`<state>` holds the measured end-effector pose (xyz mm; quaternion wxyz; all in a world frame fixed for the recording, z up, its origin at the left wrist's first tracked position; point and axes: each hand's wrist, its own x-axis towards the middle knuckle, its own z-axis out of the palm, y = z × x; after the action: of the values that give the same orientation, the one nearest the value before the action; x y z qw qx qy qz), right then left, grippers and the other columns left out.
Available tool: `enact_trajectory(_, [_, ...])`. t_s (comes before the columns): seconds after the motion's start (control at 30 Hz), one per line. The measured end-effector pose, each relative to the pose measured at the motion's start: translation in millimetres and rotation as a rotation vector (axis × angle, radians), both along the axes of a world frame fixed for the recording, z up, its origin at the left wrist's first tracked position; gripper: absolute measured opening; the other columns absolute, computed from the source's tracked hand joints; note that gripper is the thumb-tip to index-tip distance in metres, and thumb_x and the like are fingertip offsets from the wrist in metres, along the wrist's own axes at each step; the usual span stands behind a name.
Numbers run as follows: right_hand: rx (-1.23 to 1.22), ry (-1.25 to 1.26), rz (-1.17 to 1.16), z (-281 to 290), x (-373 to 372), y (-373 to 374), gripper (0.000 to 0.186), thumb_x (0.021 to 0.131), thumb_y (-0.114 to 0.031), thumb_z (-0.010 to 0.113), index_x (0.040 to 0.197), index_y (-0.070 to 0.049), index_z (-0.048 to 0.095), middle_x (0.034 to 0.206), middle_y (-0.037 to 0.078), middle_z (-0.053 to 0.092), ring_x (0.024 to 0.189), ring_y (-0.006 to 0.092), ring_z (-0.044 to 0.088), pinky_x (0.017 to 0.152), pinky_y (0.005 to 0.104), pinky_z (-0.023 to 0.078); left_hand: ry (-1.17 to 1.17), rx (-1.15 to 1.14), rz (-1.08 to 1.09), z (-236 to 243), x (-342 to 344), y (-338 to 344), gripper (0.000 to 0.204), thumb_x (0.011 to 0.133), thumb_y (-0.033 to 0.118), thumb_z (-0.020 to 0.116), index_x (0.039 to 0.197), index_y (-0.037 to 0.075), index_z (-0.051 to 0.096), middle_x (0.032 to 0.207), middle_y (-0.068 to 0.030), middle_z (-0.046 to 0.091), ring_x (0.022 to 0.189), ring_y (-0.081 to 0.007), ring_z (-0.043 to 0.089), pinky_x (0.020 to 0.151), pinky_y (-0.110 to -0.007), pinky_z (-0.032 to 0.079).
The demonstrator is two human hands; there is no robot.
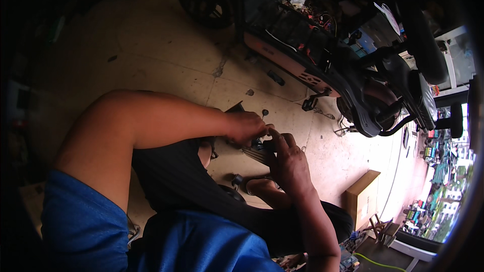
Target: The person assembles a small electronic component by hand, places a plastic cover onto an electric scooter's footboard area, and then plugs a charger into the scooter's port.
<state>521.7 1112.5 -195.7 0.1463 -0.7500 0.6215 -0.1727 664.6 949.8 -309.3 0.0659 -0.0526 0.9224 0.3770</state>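
My left hand (246, 127) and my right hand (291, 165) meet in front of my bent knees, low over the floor. Between them is a grey ribbed metal part (258, 155) with small dark pieces at its top. The right hand's fingers are curled about its right side. Fingers and thumb of the left hand are pinched at its upper end; what lies inside that pinch is too small and dark to make out. A small dark round piece (265, 113) shows just beyond the left fingertips.
An electric scooter (282, 60) with its deck compartment exposed and loose wires stands at the upper right. A black pedal (309, 103) juts from its near side. A cardboard box (363, 196) is at the right. Small dark bits (249, 92) lie on the pale tiled floor (166, 60).
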Motion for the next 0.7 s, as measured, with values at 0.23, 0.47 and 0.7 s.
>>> enact_trajectory(0.23, [-0.021, -0.11, -0.015, 15, 4, -4, 0.041, 0.091, -0.015, 0.079, 0.129, -0.006, 0.068, 0.104, 0.014, 0.074, 0.088, 0.0354, 0.074, 0.075, 0.0451, 0.061, 0.046, 0.019, -0.02, -14, -2, -1, 0.061, 0.068, 0.013, 0.083, 0.122, 0.005, 0.055, 0.093, -0.0214, 0.071, 0.096, -0.0446, 0.069, 0.086, -0.051, 0.055])
enact_trajectory(0.47, [0.103, -0.077, -0.021, 24, 5, -3, 0.049, 0.081, -0.014, 0.081, 0.127, -0.005, 0.068, 0.111, 0.017, 0.069, 0.094, 0.0367, 0.07, 0.079, 0.0453, 0.06, 0.084, 0.047, -0.024, -5, 1, -4, 0.063, 0.068, 0.011, 0.082, 0.125, 0.005, 0.056, 0.094, -0.0209, 0.07, 0.097, -0.0454, 0.069, 0.084, -0.052, 0.054])
enact_trajectory(0.7, [0.251, 0.025, 0.09, 25, -5, -1, 0.074, 0.062, -0.02, 0.09, 0.131, -0.006, 0.066, 0.129, 0.017, 0.06, 0.108, 0.0349, 0.063, 0.088, 0.043, 0.059, 0.081, -0.004, -0.056, -8, 0, -4, 0.059, 0.068, 0.012, 0.083, 0.121, 0.005, 0.056, 0.095, -0.0206, 0.071, 0.098, -0.0444, 0.069, 0.084, -0.052, 0.054])
